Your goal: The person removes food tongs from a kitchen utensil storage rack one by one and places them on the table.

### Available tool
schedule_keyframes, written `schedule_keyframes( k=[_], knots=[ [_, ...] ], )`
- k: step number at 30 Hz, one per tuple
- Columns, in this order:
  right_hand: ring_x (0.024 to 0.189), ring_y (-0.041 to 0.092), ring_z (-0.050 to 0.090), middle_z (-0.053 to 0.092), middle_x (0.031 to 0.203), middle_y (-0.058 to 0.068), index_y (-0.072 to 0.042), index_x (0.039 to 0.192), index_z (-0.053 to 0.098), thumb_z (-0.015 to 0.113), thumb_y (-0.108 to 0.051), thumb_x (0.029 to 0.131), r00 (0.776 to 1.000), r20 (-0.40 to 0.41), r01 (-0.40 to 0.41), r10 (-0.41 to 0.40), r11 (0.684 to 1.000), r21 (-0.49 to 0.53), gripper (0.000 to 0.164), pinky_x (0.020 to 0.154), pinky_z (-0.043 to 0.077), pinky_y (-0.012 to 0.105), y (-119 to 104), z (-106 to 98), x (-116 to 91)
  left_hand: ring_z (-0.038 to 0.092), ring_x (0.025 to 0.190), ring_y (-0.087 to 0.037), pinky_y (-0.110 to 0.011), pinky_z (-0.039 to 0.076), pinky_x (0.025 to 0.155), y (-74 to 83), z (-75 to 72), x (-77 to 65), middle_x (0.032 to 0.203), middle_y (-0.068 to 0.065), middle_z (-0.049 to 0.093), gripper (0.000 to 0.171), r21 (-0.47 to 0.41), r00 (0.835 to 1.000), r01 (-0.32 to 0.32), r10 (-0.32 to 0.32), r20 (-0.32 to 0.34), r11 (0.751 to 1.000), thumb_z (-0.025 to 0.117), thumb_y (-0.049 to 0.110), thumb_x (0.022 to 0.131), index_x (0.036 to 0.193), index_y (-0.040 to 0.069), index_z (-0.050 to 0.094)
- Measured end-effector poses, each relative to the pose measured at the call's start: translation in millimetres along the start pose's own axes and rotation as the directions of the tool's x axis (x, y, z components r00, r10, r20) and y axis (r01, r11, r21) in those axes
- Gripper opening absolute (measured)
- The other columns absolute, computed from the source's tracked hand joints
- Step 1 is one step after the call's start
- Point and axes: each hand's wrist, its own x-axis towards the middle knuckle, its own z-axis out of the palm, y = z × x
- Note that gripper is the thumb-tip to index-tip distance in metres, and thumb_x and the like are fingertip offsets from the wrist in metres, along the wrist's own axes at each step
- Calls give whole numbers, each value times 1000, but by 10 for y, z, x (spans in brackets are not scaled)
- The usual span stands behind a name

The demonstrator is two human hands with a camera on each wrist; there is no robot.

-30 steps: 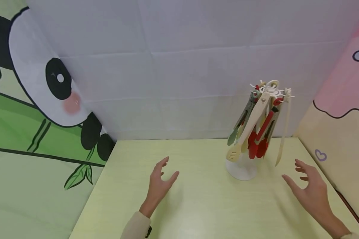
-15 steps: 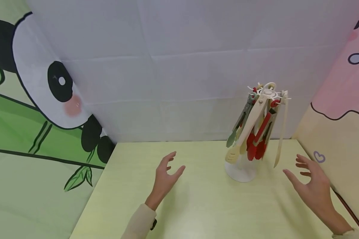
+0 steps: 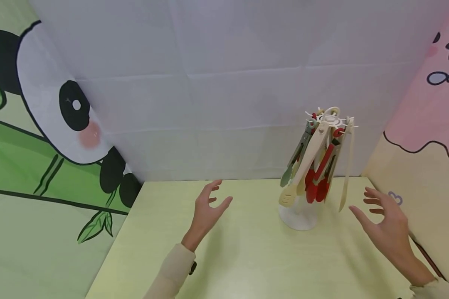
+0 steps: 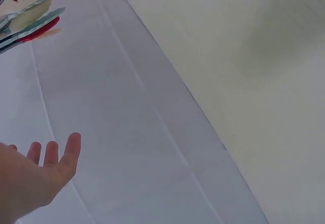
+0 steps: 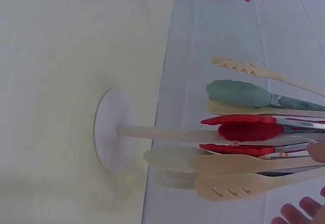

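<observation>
A white rotating utensil stand [image 3: 298, 219] stands on the table, right of the middle. From its top hooks hang red-tipped tongs [image 3: 324, 160], green-tipped tongs [image 3: 286, 174] and a cream slotted turner [image 3: 288, 196], among other utensils that partly hide one another. My left hand [image 3: 207, 211] hovers to the left of the stand, fingers spread in a loose curve, holding nothing. On the other side, my right hand [image 3: 388, 224] is in the air with thumb and fingers apart, touching nothing. A long cream utensil [image 3: 347, 174] hangs nearest to it.
The pale yellow table [image 3: 254, 257] meets a white cloth backdrop [image 3: 209, 99] behind the stand. A panda print [image 3: 41, 95] covers the left side. At the right is a pink and beige printed wall [image 3: 426, 116], close to my right hand.
My left hand has moved a little forward and to the right. The right hand has shifted slightly forward, with its pose much the same. The head view has tilted and turned slightly.
</observation>
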Motion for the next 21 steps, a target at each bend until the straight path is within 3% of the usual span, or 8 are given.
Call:
schedule_keyframes(
  k=[6,13,21],
  knots=[
    [95,-9,52,56,109,-5,2,125,56,79,8,67,1000,11,23,-23,1000,-7,63,76,38,3,-41,6,61,51,114,-26,-46,47,87,86,-7,107,128,-11,55,50,-15,999,-39,39,2,999,72,12,84,130,6,53],
    [95,-9,52,56,110,-8,5,118,58,79,9,65,998,7,69,-69,998,5,58,76,38,3,-63,59,135,52,112,-26,-47,47,87,183,34,244,125,-11,57,46,-39,996,-92,92,-12,995,71,11,84,126,5,56],
    [93,-9,52,60,106,15,5,117,58,81,11,62,993,5,121,-121,993,4,60,75,38,3,-134,122,214,51,112,-26,-44,47,88,341,148,360,125,-16,57,44,-66,992,-123,123,6,990,72,8,83,125,3,57]
  ],
)
